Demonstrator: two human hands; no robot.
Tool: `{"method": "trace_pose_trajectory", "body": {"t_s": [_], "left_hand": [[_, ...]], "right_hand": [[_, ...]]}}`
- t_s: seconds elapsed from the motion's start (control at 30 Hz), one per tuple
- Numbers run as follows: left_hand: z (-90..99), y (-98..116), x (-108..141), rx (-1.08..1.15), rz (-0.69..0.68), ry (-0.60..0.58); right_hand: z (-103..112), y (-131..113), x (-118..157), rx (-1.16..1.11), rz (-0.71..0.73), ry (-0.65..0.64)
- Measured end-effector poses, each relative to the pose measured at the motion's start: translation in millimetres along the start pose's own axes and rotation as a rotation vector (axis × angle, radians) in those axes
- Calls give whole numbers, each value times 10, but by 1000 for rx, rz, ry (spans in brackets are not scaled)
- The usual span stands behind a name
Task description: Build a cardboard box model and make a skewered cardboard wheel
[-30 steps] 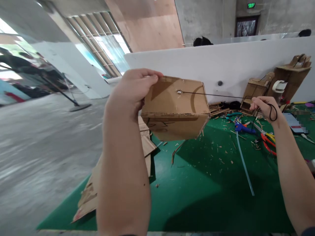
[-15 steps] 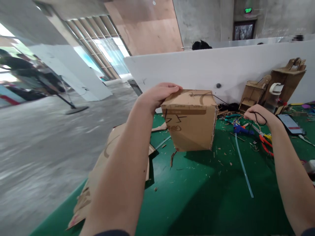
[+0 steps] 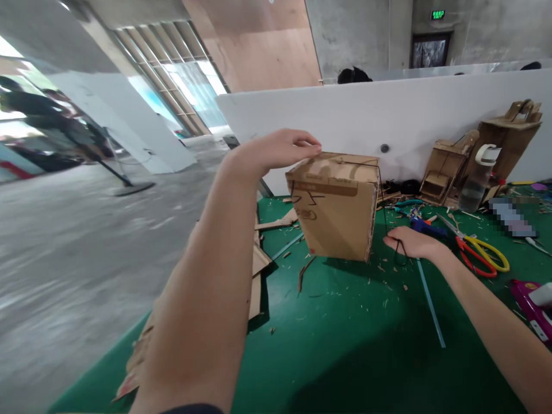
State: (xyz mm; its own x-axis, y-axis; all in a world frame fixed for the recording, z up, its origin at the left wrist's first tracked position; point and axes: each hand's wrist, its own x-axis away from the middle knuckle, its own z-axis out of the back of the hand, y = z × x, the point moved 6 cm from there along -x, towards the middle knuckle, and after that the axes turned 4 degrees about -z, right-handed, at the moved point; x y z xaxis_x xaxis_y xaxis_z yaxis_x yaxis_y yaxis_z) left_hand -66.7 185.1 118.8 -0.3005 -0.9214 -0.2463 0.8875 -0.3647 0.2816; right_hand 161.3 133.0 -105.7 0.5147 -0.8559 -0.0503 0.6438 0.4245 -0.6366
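Observation:
A brown cardboard box (image 3: 332, 218) with dark handwriting on its near face is at the middle, over the green table. My left hand (image 3: 287, 150) is at the box's top left edge, its fingers closed on the far side, partly hidden. A black string (image 3: 380, 187) comes out of the top panel, bends over the right edge and hangs down. My right hand (image 3: 409, 241) pinches that string low beside the box, and a loop dangles under the fingers.
Scissors (image 3: 478, 253), a blue glue gun (image 3: 425, 227), a glue stick (image 3: 429, 305) and a water bottle (image 3: 474, 178) are on the right. Cardboard models (image 3: 437, 172) lean by the white partition (image 3: 302, 115). Cardboard pieces (image 3: 259, 261) lie left, and scraps are scattered about.
My right hand has come left and down with the string, which now bends over the box edge instead of stretching outward. My left wrist has risen slightly.

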Motion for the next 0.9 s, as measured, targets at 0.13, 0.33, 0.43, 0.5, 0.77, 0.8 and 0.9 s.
{"method": "trace_pose_trajectory", "body": {"t_s": [0.13,0.33,0.43,0.5,0.77,0.8,0.9], "left_hand": [[-111,265,-27,-98,-104,-110],[-343,283,-244,-105,-136,-186],[-387,211,-400,6,-92,-134],[-378,171,-488,107,-58,-54],[-429,146,-611,157,-50,7],[-419,145,-613,174,-48,35],[-334,139,-580,237,-28,143]], "right_hand": [[-321,-103,-5,111,55,-33],[-551,-199,-7,248,40,-8],[-613,-249,-11,312,29,-1],[-636,-271,-9,351,24,-1],[-658,-214,-25,469,-53,-3],[-659,-203,-29,477,-63,-3],[-663,-182,-34,493,-80,-8]]}}
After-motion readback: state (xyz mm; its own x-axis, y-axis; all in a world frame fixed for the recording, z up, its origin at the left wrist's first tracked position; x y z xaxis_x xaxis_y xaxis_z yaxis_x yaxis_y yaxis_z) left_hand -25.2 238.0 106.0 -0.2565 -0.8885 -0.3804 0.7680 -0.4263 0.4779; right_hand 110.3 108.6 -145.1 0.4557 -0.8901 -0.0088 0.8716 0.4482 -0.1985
